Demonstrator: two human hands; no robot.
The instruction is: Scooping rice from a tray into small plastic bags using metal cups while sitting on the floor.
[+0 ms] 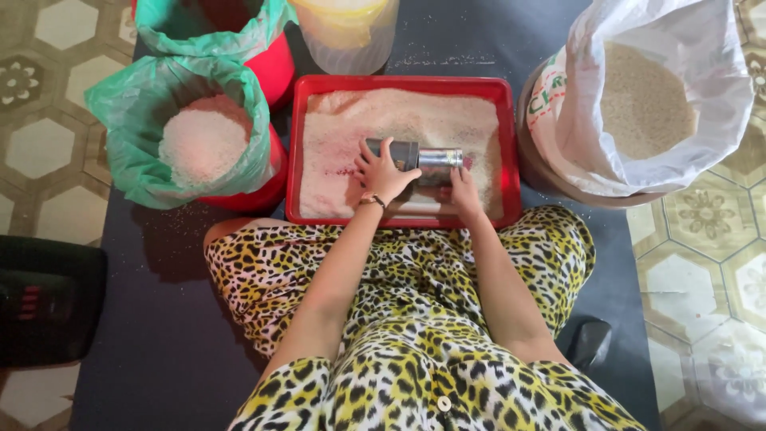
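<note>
1. Metal can point(423, 162), a cylinder with a dark band at its left end and a shiny body, is laid on its side on the rice in the red tray point(511, 152).
2. The can is grasped at its dark left end by the left hand point(384, 174), with the fingers curled over the top; a thin bracelet is worn at that wrist.
3. The right end of the can is touched by the right hand point(462, 189); whether the fingers are closed around it cannot be told.
4. The tray is filled with a layer of white rice point(399, 120) and is set on a dark mat point(152, 319) on the floor, just in front of the person's knees, which are covered by leopard-print cloth.
5. To the left of the tray, a red bucket lined with a green bag point(128, 160) is seen, holding a heap of rice.
6. To the right, a large white sack point(718, 112), open and filled with rice, is placed beside the tray.
</note>
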